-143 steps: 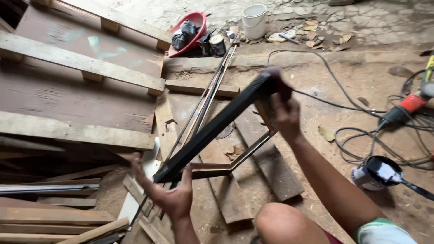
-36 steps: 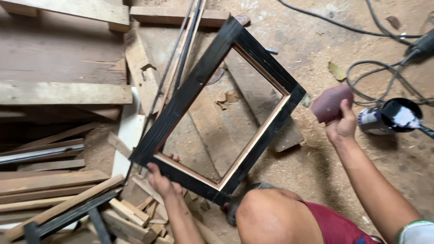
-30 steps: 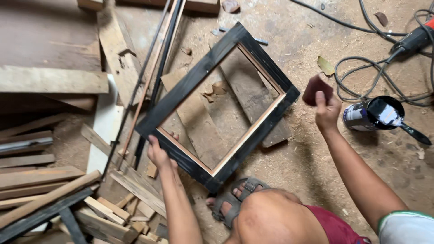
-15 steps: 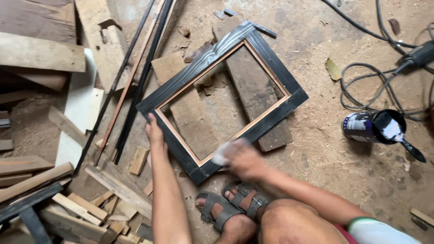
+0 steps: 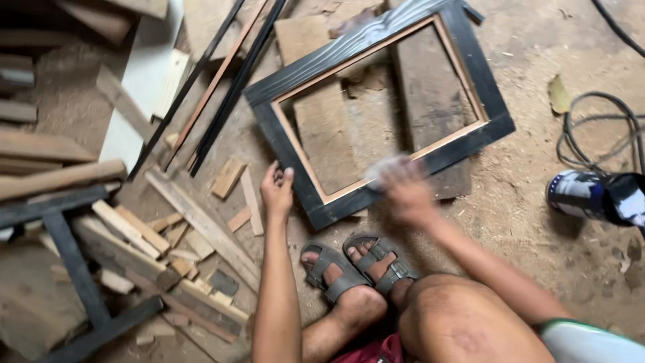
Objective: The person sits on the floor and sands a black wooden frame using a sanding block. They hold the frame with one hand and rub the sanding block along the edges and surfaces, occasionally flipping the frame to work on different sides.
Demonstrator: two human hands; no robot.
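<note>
Black-painted wooden frame [image 5: 376, 101], its inner lip bare wood, lies flat on planks [image 5: 322, 128] on the sawdust floor. Left hand [image 5: 277, 188] presses its near-left rail, fingers loosely curled. Right hand [image 5: 403, 191] is blurred over the lower rail, perhaps clutching sandpaper; grip unclear. Paint can [image 5: 594, 195] lies right.

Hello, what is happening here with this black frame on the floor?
A person crouches on a sawdust-covered floor over a black wooden frame that lies flat on some planks. The left hand rests at the frame's near left side and steadies it. The right hand, blurred by motion, presses a pale pad on the frame's near rail. An open paint can lies at the right, wood offcuts at the left.
</note>
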